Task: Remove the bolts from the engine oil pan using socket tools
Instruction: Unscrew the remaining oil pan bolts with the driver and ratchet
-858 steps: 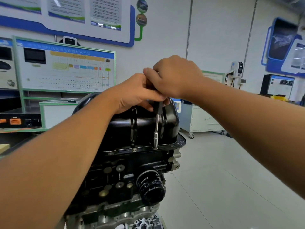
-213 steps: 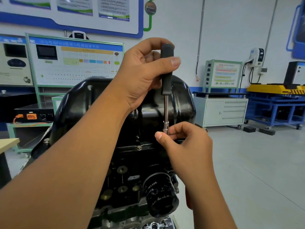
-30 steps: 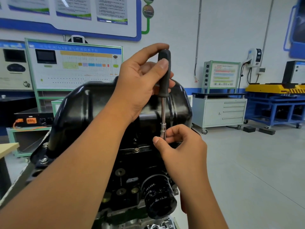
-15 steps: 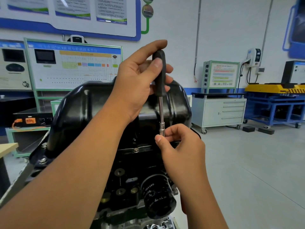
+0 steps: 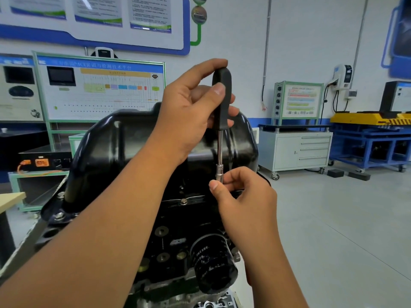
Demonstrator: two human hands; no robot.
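Here the left hand (image 5: pixel 191 112) grips the socket driver (image 5: pixel 221 121) upright by its black handle, while the right hand (image 5: pixel 242 196) pinches its socket end at the oil pan (image 5: pixel 124 143) flange.

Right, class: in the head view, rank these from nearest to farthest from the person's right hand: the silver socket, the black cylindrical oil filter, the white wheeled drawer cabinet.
From the right hand:
1. Silver socket, pinched at the fingertips, on the black-handled driver's lower end.
2. Black cylindrical oil filter, below the hand, on the engine front.
3. White wheeled drawer cabinet, far right, by the back wall.
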